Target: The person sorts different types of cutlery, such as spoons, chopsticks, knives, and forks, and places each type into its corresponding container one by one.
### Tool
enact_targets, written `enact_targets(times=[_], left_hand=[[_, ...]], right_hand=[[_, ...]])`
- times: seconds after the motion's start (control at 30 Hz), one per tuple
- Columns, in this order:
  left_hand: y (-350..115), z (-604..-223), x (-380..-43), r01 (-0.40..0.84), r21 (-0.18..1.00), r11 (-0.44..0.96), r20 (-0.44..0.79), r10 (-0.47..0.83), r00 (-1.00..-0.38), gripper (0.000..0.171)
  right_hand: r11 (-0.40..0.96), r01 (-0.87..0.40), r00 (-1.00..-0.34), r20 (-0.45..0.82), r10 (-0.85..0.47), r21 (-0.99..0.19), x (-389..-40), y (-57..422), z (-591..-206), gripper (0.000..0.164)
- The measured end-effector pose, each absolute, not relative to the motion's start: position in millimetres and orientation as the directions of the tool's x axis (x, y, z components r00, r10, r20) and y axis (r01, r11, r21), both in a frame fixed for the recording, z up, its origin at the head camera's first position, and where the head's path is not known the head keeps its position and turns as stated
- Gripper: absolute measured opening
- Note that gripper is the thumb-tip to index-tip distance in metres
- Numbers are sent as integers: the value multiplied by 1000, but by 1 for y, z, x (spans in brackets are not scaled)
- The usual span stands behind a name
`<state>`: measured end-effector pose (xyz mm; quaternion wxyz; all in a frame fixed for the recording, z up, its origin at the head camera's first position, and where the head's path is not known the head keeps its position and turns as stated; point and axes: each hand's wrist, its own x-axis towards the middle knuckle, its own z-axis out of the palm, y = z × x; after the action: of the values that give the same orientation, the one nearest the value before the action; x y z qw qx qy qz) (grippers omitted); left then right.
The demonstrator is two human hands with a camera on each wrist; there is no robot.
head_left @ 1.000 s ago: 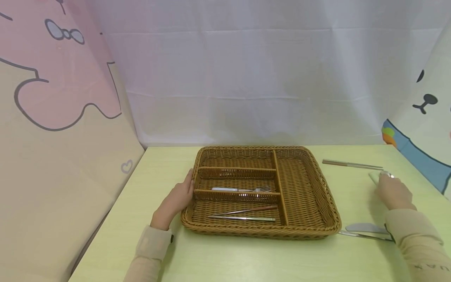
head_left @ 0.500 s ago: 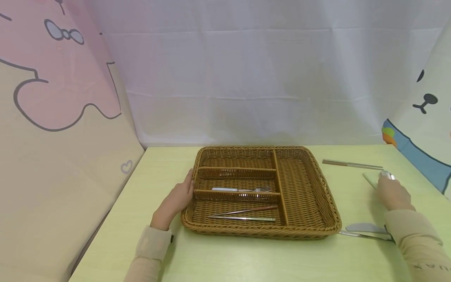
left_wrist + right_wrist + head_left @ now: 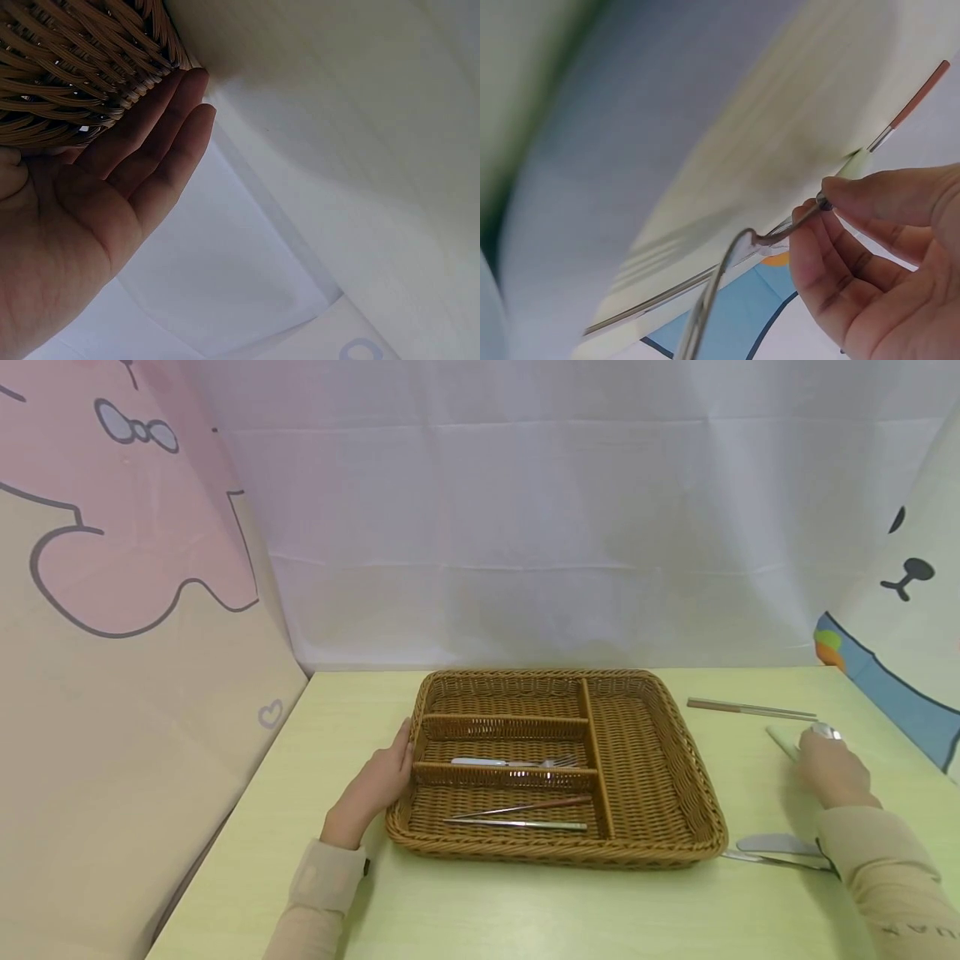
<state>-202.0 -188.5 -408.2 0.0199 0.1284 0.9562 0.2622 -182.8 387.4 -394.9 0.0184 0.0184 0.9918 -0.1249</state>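
My right hand (image 3: 834, 768) pinches a fork with a pale green handle (image 3: 782, 741) between thumb and fingers, over the right side of the table. In the right wrist view the fork's curved metal neck (image 3: 769, 238) shows side-on, and a pronged shadow falls on the table. My left hand (image 3: 381, 779) rests against the left side of a brown wicker basket (image 3: 555, 855). Its fingers (image 3: 169, 142) lie nearly straight along the woven outer wall. In the basket's middle compartment lies a white-handled fork (image 3: 480, 762); the front one holds brown-handled and green-handled chopsticks (image 3: 555, 826).
Chopsticks with brown handles (image 3: 720, 706) lie at the back right of the table. Two knives (image 3: 780, 845) lie by the basket's front right corner, partly hidden by my right sleeve. A white cloth (image 3: 540, 527) hangs behind the table, with printed cloths at both sides.
My right hand has shifted slightly left, and the fork has turned, so its green handle now looks narrower and reaches further left. The left hand and basket stay in place.
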Motion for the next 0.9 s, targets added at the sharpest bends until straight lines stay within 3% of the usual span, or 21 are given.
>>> enact_targets(times=[0.5,0.7,0.9], left_hand=[[-189,-409,-203,231,505,832,21,256,-966,51],[-189,-409,-203,228,501,835,26,249,-968,51],[-189,-410,-203,224,497,838,21,246,-969,51]], right_hand=[[975,-22,-998,64,-8,-222,-186,378,-395,5],[971,-10,-997,76,8,-239,-187,367,-388,18],[969,-40,-988,153,-3,-242,-188,353,-383,13]])
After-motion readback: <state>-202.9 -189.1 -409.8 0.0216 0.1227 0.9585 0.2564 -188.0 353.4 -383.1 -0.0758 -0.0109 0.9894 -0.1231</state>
